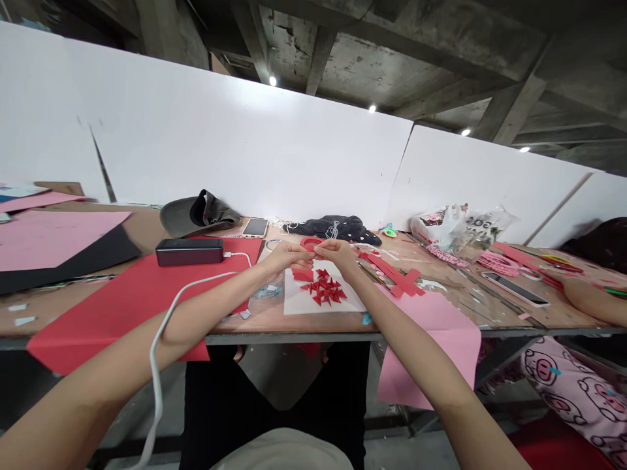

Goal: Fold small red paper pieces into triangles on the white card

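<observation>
My left hand (290, 256) and my right hand (339, 253) meet above the table with fingertips pinched together. Between them is a small red paper piece (309, 249), mostly covered by the fingers; its exact shape is hard to make out. Just below lies a white sheet (300, 303) bearing a pile of small folded red paper pieces (326, 288). Flat red paper (302, 275) rests on the sheet near my left hand. Behind the fingertips a red ring (312, 241), like a tape roll, shows in part.
Left are a large red sheet (112, 303), a black power bank (189, 252) with a white cable (155, 356) crossing my left forearm, and a cap (196, 214). Right are red strips (392, 273), a pink sheet (435, 346), a phone (515, 289) and another person's arm (595, 301).
</observation>
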`<control>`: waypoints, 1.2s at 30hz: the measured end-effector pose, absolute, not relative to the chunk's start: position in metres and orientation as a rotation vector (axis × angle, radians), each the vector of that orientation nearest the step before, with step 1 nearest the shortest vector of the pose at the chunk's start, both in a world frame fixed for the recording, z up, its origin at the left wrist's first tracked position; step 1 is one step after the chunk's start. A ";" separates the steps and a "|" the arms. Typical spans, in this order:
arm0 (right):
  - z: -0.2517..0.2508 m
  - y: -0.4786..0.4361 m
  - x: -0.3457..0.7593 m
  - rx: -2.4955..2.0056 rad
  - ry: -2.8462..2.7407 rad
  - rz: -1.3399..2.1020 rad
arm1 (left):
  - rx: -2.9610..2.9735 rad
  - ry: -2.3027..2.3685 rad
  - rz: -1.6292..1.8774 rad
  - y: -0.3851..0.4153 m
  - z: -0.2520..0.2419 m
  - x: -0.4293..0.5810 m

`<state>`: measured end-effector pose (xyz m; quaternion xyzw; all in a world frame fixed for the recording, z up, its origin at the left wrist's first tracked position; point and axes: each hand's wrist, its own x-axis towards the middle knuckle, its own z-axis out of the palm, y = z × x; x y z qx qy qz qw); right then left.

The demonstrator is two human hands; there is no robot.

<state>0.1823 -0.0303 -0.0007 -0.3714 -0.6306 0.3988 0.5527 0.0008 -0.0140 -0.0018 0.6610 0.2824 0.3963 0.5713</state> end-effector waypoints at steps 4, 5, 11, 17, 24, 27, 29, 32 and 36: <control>0.000 -0.032 0.181 -0.838 -1.416 0.989 | 1.519 0.636 0.967 -0.018 0.000 0.003; 0.001 -0.033 0.181 -0.823 -1.416 0.994 | 1.526 0.627 0.978 -0.019 0.001 0.003; 0.002 -0.035 0.180 -0.778 -1.561 0.888 | 1.709 0.640 1.034 -0.018 0.005 0.002; 0.006 -0.035 0.181 -0.697 -1.680 0.580 | 1.478 0.587 0.913 -0.012 0.007 -0.001; 0.004 -0.041 0.182 -0.725 -1.868 0.168 | 1.204 0.555 0.789 -0.005 0.007 -0.008; 0.003 -0.037 0.181 -0.765 -1.789 0.347 | 1.232 0.544 0.869 -0.001 0.003 -0.009; 0.003 -0.034 0.181 -0.811 -1.714 0.553 | 1.248 0.555 0.938 0.000 0.001 -0.009; 0.004 -0.034 0.183 -0.846 -1.655 0.778 | 1.264 0.583 1.000 -0.002 0.001 -0.008; 0.007 -0.038 0.183 -0.847 -1.657 0.830 | 1.296 0.583 1.039 -0.009 0.005 -0.007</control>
